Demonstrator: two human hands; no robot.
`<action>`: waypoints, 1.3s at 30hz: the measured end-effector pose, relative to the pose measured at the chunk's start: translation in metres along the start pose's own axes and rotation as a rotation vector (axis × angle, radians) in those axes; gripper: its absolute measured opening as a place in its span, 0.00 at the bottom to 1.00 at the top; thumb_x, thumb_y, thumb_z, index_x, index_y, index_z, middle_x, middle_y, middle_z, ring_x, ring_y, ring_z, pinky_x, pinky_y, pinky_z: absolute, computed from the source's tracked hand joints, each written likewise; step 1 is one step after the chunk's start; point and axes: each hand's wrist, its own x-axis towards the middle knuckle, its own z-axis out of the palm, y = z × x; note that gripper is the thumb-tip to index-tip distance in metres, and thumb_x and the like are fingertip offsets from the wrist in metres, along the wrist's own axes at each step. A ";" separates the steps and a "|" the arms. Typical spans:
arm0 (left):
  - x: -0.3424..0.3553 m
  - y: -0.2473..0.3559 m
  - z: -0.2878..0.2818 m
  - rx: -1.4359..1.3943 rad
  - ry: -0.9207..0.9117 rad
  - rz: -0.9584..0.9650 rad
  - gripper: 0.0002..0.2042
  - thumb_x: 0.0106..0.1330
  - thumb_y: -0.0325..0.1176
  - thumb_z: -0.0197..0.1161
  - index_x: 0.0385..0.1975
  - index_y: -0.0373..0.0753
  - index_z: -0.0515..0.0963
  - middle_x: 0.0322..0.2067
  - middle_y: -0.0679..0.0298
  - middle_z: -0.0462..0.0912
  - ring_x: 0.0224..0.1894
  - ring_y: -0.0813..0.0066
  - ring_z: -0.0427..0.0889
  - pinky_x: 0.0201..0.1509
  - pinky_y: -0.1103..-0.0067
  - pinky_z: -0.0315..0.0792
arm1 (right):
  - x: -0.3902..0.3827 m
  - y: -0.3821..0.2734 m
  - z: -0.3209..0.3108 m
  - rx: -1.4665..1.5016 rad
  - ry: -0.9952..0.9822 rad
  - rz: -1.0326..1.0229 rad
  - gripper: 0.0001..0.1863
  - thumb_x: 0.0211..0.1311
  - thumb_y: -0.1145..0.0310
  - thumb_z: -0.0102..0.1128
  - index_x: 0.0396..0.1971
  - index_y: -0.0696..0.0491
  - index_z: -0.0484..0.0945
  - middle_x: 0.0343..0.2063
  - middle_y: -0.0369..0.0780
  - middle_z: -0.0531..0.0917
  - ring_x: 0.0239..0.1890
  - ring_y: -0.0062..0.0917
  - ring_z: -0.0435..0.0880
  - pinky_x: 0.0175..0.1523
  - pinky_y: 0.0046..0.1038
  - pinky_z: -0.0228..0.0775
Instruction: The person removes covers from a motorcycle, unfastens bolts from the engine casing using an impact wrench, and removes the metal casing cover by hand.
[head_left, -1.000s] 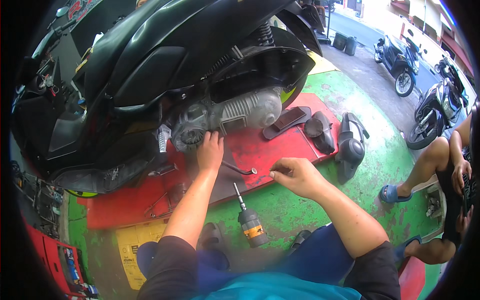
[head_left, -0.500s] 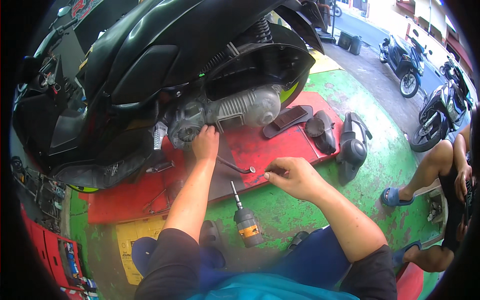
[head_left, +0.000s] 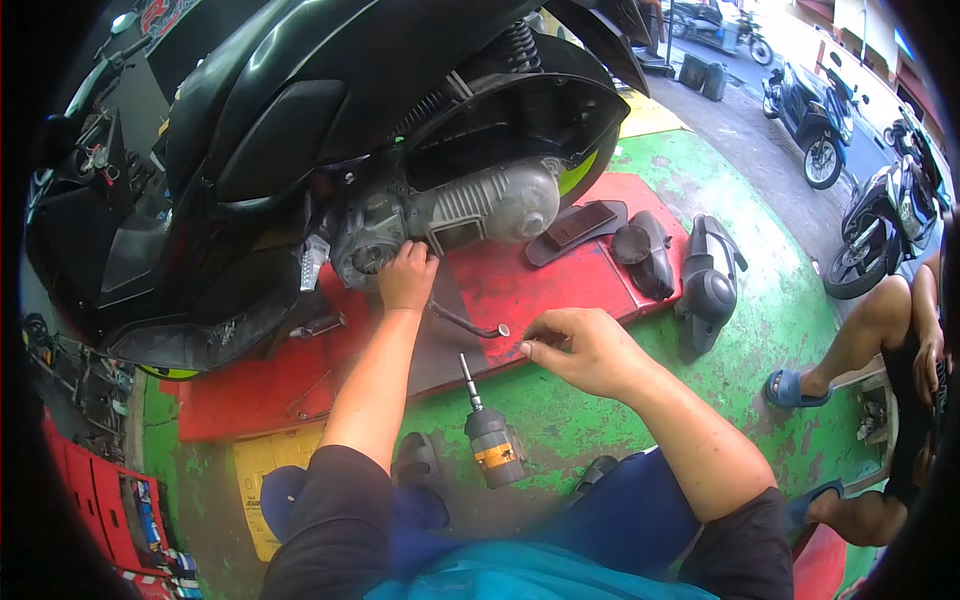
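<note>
A black scooter (head_left: 290, 140) stands on a low red platform, its grey metal engine case (head_left: 482, 205) exposed. My left hand (head_left: 408, 278) reaches up to the lower edge of the round, finned cover (head_left: 372, 257) at the case's front end. Its fingers are curled there, and what they grip is hidden. Farther right, my right hand (head_left: 585, 348) hovers over the platform's near edge, thumb and fingers pinched together. Anything between those fingertips is too small to make out. Below and between my hands, a dark power driver (head_left: 494, 447) with a long socket bit rests on the floor.
The red platform (head_left: 560, 300) carries a kickstand-like metal bar, a flat black cover (head_left: 578, 235) and a dark part (head_left: 645, 255). Beside it lies a black-and-grey cover (head_left: 708, 285) on the green floor. At the right, a person's legs (head_left: 850, 345) show; parked motorcycles stand beyond.
My right hand has shifted slightly left and up, still pinched. My left hand stays at the round cover. A motorcycle has come into view on the street behind.
</note>
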 end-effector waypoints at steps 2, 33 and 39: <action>-0.002 0.001 -0.002 -0.007 0.010 0.011 0.06 0.56 0.34 0.66 0.26 0.44 0.75 0.29 0.63 0.79 0.27 0.55 0.83 0.31 0.64 0.79 | 0.000 -0.005 -0.003 -0.012 -0.034 0.040 0.15 0.63 0.60 0.65 0.40 0.58 0.83 0.31 0.46 0.86 0.37 0.36 0.86 0.45 0.35 0.76; -0.123 -0.221 -0.261 0.155 -0.205 -0.279 0.07 0.59 0.27 0.67 0.37 0.37 0.84 0.35 0.58 0.81 0.33 0.60 0.83 0.39 0.70 0.78 | -0.018 0.047 -0.009 -0.096 -0.125 0.206 0.12 0.61 0.68 0.68 0.37 0.61 0.83 0.30 0.42 0.87 0.34 0.24 0.84 0.44 0.28 0.74; -0.096 -0.270 -0.218 0.197 -0.163 -0.339 0.07 0.59 0.27 0.64 0.36 0.39 0.84 0.37 0.56 0.80 0.41 0.50 0.82 0.46 0.63 0.76 | -0.019 0.047 0.007 -0.176 -0.129 0.233 0.14 0.61 0.65 0.68 0.40 0.61 0.83 0.34 0.47 0.88 0.36 0.30 0.87 0.45 0.32 0.77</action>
